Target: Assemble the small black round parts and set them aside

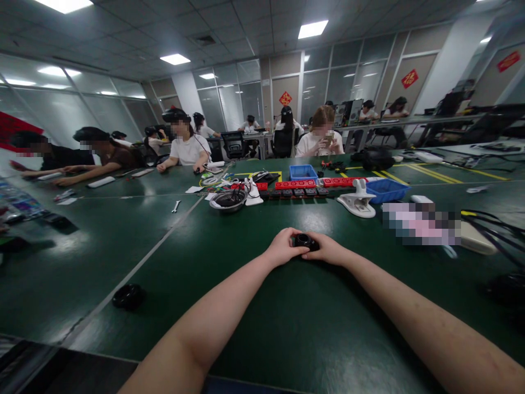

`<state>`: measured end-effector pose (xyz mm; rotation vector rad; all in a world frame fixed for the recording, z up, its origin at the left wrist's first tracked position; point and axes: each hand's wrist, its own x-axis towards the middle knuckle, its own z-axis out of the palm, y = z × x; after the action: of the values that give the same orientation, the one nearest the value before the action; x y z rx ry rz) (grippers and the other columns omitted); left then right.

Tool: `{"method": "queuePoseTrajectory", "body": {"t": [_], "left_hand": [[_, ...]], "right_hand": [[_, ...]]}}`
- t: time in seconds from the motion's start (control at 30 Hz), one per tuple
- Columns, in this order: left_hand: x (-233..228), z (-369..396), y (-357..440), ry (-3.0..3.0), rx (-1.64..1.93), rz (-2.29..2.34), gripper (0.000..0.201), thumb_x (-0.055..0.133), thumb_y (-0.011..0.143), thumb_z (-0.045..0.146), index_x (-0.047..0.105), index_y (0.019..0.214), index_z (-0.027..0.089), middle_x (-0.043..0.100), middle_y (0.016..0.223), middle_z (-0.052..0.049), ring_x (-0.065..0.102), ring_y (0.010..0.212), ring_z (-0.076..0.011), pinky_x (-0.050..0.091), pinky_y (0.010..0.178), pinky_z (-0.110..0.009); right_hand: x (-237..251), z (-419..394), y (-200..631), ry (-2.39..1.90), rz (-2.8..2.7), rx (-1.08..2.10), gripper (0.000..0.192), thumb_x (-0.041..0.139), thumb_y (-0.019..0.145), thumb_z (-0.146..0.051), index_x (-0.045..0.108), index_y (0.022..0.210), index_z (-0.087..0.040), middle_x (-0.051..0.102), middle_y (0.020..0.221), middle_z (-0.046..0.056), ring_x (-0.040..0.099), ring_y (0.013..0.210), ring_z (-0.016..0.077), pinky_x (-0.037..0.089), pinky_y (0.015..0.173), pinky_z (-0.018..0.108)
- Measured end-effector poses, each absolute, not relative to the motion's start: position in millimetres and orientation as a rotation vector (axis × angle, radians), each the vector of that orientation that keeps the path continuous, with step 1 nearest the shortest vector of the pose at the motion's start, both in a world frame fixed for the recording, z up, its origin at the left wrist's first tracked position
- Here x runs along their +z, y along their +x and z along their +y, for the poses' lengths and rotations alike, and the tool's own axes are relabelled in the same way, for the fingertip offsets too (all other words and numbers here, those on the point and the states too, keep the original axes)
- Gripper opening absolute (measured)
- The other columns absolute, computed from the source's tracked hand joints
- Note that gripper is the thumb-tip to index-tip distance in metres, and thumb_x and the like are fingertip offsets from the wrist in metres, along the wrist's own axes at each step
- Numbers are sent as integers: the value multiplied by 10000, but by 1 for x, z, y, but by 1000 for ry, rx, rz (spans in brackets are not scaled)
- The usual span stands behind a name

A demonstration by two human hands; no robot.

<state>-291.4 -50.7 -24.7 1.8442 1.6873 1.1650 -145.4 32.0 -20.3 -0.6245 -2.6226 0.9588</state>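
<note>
Between both hands, low over the green tabletop (254,306) or resting on it, is a small glossy black round piece with an opening in its top (304,239). My left hand (284,247) closes around its left side, with the thumb stretched along the front. From the right, my right hand (326,249) grips it the same way, and the two thumbs nearly meet. The fingers behind the piece are partly hidden. A similar black ring-shaped piece (128,296) lies apart on the table, left of my forearms.
Beyond my hands stand red power strips (293,184), a metal bowl (228,207), a white clip stand (357,201) and blue trays (388,190) (302,172). A small wrench (176,207) lies at left. Black cables (498,235) run along the right. Several people sit around the tables.
</note>
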Motion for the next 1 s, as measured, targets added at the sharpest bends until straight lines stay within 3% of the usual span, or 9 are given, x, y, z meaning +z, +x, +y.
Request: {"method": "queuePoseTrajectory", "body": {"t": [0.13, 0.37, 1.0], "left_hand": [[-25, -48, -297, 1818, 1131, 1563, 442, 642, 565, 344, 498, 933, 146, 465, 756, -2, 376, 532, -55, 324, 481, -181], [-22, -49, -297, 1776, 1106, 1528, 459, 651, 555, 326, 496, 943, 136, 450, 706, 9, 361, 518, -49, 303, 459, -172], [-20, -51, -295, 1769, 1103, 1545, 481, 645, 556, 357, 488, 952, 133, 434, 689, 18, 338, 489, -41, 286, 435, -168]], "right_hand": [[-13, 38, -140, -447, -2598, 1320, 439, 583, 627, -313, 487, 1027, -160, 561, 953, 34, 509, 848, 168, 378, 747, 282], [-10, 38, -139, -447, -2573, 1458, 424, 576, 639, -291, 499, 1034, -154, 563, 969, 36, 505, 870, 174, 376, 781, 298], [-14, 40, -139, -521, -2544, 1426, 390, 585, 617, -284, 522, 972, -138, 577, 899, 35, 510, 818, 165, 380, 729, 279]]}}
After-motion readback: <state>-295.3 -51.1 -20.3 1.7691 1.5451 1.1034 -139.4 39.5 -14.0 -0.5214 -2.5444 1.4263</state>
